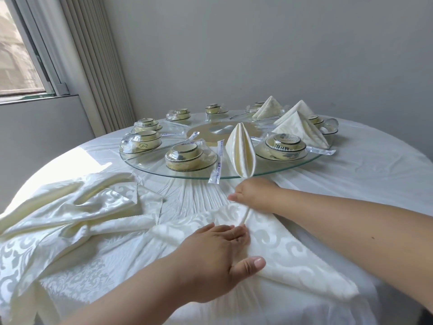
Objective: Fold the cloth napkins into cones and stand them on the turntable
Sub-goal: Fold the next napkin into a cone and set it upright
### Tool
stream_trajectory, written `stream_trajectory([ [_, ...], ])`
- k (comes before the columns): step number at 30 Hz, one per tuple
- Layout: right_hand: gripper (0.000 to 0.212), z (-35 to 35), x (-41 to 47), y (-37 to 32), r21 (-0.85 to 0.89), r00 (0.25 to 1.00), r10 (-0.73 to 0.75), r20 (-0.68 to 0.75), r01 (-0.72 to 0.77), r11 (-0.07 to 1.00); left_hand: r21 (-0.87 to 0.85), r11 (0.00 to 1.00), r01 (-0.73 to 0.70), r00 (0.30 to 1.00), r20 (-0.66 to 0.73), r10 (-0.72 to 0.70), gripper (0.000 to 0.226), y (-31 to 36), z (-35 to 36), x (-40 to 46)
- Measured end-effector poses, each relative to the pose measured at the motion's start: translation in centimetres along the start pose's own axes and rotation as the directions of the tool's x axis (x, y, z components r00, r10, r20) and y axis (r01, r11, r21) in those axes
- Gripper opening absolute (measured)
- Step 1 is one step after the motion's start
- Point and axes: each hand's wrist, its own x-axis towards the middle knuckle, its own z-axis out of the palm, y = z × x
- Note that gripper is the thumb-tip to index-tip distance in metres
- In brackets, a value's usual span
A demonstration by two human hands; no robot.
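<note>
Four folded napkins [302, 130], eight bowl sets [284, 146]

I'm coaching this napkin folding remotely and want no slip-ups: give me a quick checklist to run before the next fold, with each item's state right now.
1. Left hand pins the napkin being folded flat on the table: ok.
2. Right hand grips the napkin's raised fold: ok, fingers curled round it.
3. Folded edges line up: cannot tell, the hands cover the crease.
4. Turntable rim has free room for another cone: ok, near front edge.
5. Finished cones stand upright: ok.
6. Spare napkins lie clear of the working area: ok, heaped to the left.
</note>
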Motion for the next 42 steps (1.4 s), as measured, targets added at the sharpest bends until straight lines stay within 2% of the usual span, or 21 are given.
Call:
stream_trajectory([
  [3, 0.049, 0.3, -2.2, 1.8, 0.032, 0.969, 0.243, -0.046, -0.241, 0.970, -0.031, 0.999, 0.018, 1.000, 0.002, -0.018, 0.100, 1.1, 0.2, 0.4],
  [6, 0.045, 0.9, -4.7, 3.3, 0.062, 0.923, 0.382, -0.053, -0.378, 0.924, -0.073, 0.997, 0.027, 1.000, 0.002, -0.027, 0.091, 1.9, 0.7, 0.5],
  [11, 0.041, 1.6, -8.6, 3.9, 0.082, 0.881, 0.461, -0.107, -0.454, 0.887, -0.168, 0.985, 0.027, 1.000, 0.009, -0.026, 0.088, 2.5, 1.0, -0.5],
  [15, 0.041, 1.5, -9.6, 3.0, -0.005, 0.864, 0.481, -0.151, -0.487, 0.873, -0.106, 0.994, -0.010, 0.999, -0.033, 0.006, 0.090, 2.5, 1.8, -0.7],
  [17, 0.041, 1.3, -9.8, 2.5, -0.114, 0.857, 0.465, -0.222, -0.496, 0.861, -0.086, 0.996, -0.017, 0.998, -0.061, 0.012, 0.098, 2.6, 2.1, -0.6],
  [18, 0.041, 1.2, -9.8, 2.4, -0.150, 0.841, 0.406, -0.357, -0.481, 0.864, -0.083, 0.996, -0.016, 0.998, -0.069, 0.010, 0.101, 2.5, 2.2, -0.5],
  [20, 0.048, 0.9, -9.4, 1.6, -0.167, 0.760, 0.170, -0.627, -0.344, 0.924, -0.087, 0.996, -0.017, 0.996, -0.083, 0.010, 0.106, 2.5, 2.5, -0.5],
  [21, 0.055, 0.6, -9.1, 1.0, -0.146, 0.738, 0.069, -0.672, -0.223, 0.964, -0.093, 0.995, -0.018, 0.996, -0.091, 0.010, 0.108, 2.4, 2.5, -0.4],
  [22, 0.063, 0.2, -8.9, 0.2, -0.051, 0.789, 0.017, -0.614, -0.062, 0.997, -0.097, 0.995, -0.018, 0.995, -0.096, 0.008, 0.108, 2.5, 2.5, -0.5],
  [23, 0.071, -0.1, -8.5, -0.7, 0.148, 0.870, 0.004, -0.493, 0.080, 0.986, -0.098, 0.995, -0.017, 0.995, -0.097, 0.007, 0.107, 2.5, 2.5, -0.5],
  [24, 0.077, -0.2, -8.3, -1.8, 0.420, 0.955, -0.012, -0.295, 0.141, 0.897, -0.099, 0.995, -0.016, 0.996, -0.093, 0.006, 0.105, 2.5, 2.5, -0.5],
  [25, 0.085, -0.3, -8.1, -2.9, 0.636, 0.991, -0.050, -0.123, 0.117, 0.763, -0.103, 0.995, -0.015, 0.996, -0.090, 0.006, 0.104, 2.6, 2.5, -0.5],
  [26, 0.094, 0.0, -7.8, -3.4, 0.744, 0.996, -0.088, -0.001, 0.059, 0.666, -0.107, 0.994, -0.015, 0.996, -0.091, 0.005, 0.103, 2.6, 2.4, -0.5],
  [27, 0.100, 0.4, -7.6, -3.5, 0.784, 0.988, -0.129, 0.088, 0.011, 0.621, -0.108, 0.994, -0.015, 0.996, -0.094, 0.005, 0.102, 2.6, 2.4, -0.5],
  [29, 0.108, 1.5, -8.3, -2.8, 0.786, 0.962, -0.205, 0.179, -0.015, 0.618, -0.102, 0.995, -0.020, 0.995, -0.096, 0.010, 0.103, 2.5, 2.6, -0.5],
  [32, 0.121, 2.1, -10.2, 0.0, 0.742, 0.945, -0.250, 0.213, 0.010, 0.670, -0.081, 0.996, -0.035, 0.996, -0.081, 0.028, 0.098, 2.3, 2.5, -0.5],
  [35, 0.117, 1.8, -12.0, 2.0, 0.680, 0.959, -0.211, 0.191, 0.026, 0.733, -0.090, 0.993, -0.075, 0.997, -0.036, 0.072, 0.089, 1.8, 2.4, -0.8],
  [39, 0.113, 1.9, -12.5, 2.4, 0.572, 0.967, -0.206, 0.148, 0.086, 0.816, -0.112, 0.980, -0.167, 0.984, 0.047, 0.173, 0.100, 0.2, 2.2, -2.1],
  [42, 0.113, 2.0, -12.5, 2.4, 0.564, 0.969, -0.205, 0.137, 0.094, 0.821, -0.087, 0.976, -0.201, 0.974, 0.085, 0.209, 0.106, 0.0, 1.6, -2.9],
])
